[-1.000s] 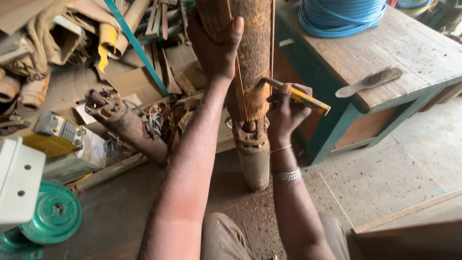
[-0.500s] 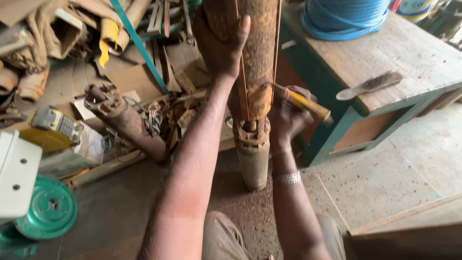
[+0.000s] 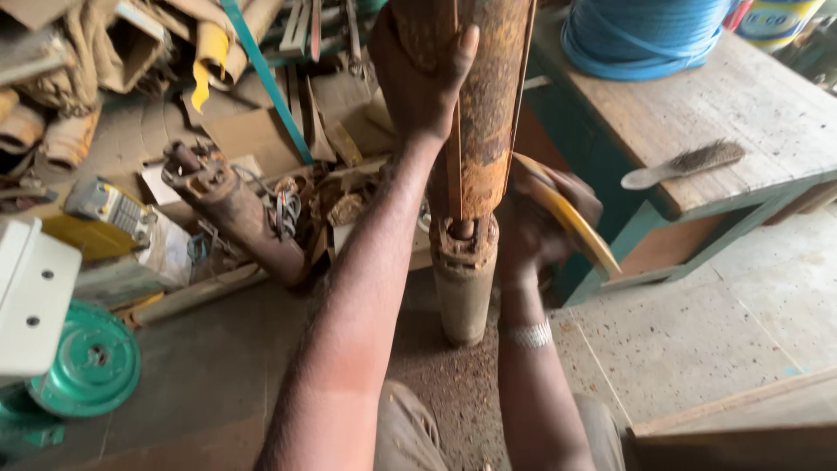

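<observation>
A tall rusty metal cylinder [image 3: 488, 105] stands upright on a grey lower section [image 3: 464, 292] resting on the floor. My left hand [image 3: 418, 78] grips the upper part of the rusty cylinder, fingers wrapped round its left side. My right hand [image 3: 540, 227] is at the cylinder's right side near the joint, closed on a yellow-handled tool [image 3: 567, 218] whose handle angles down to the right. The tool's working end is hidden behind the cylinder. A silver bracelet [image 3: 530, 334] sits on my right wrist.
A wooden bench [image 3: 697, 113] with a teal frame stands on the right, bearing a wire brush [image 3: 684, 164] and a blue cable coil [image 3: 641, 35]. A second rusty pump body [image 3: 231, 209] lies at left among scrap. A green wheel [image 3: 87, 362] sits at lower left.
The view has moved closer to the cylinder. My right hand with the yellow-handled tool has shifted slightly down and right along the joint. My left hand keeps its grip.
</observation>
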